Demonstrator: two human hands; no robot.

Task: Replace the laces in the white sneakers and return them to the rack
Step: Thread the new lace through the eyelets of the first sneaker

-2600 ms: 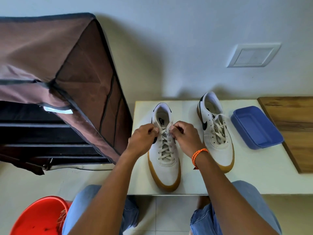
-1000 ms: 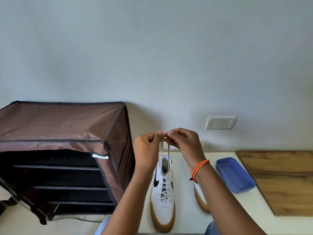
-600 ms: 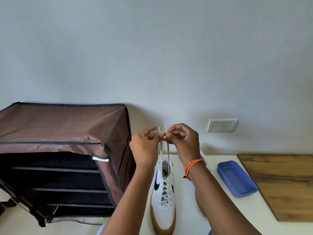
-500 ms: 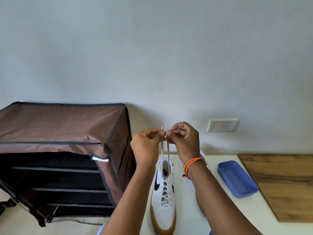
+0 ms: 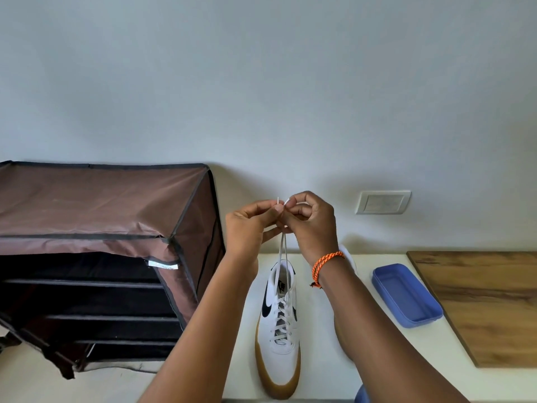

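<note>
Fingertips [image 5: 279,209] of both hands pinch the lace ends [image 5: 283,201] above the sneaker [image 5: 279,324]. Keep the ends level; pull evenly.

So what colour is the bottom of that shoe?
The sneaker's sole is gum brown, clearest in the head view.

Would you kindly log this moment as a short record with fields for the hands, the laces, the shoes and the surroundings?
left hand: pinches one lace end, raised above the shoe
right hand: pinches the other lace end beside it
laces: both ends pulled up taut, tips level
near sneaker: on the white table, laced, toe toward the person
second sneaker: mostly hidden behind the right forearm
shoe rack: left of the table, front open
blue tray: right of the sneakers
</note>
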